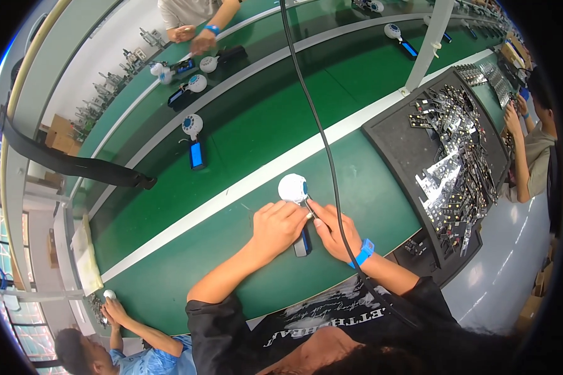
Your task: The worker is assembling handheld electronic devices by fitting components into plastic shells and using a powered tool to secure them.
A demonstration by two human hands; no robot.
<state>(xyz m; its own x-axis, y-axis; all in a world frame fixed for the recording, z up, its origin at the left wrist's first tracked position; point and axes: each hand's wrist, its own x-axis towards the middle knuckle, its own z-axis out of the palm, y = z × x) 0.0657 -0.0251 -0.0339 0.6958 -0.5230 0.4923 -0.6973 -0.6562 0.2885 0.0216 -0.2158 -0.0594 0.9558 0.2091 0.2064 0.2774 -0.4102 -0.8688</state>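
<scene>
A small device with a white round head [291,188], a blue-ringed side and a dark rectangular body [302,244] lies at the near edge of the green bench. My left hand [278,226] is closed around its neck, hiding the middle of it. From the right, my right hand [336,232] pinches a thin, dark metallic piece [310,209] against the device just below the head; its exact kind is too small to tell. A blue band [364,252] circles my right wrist.
Right of my hands, a black tray [392,150] holds a heap of small metal-and-black parts [451,164]. A black cable [313,115] hangs across the view. Similar devices [194,140] lie on the green conveyor beyond. Co-workers sit at left, right and far side.
</scene>
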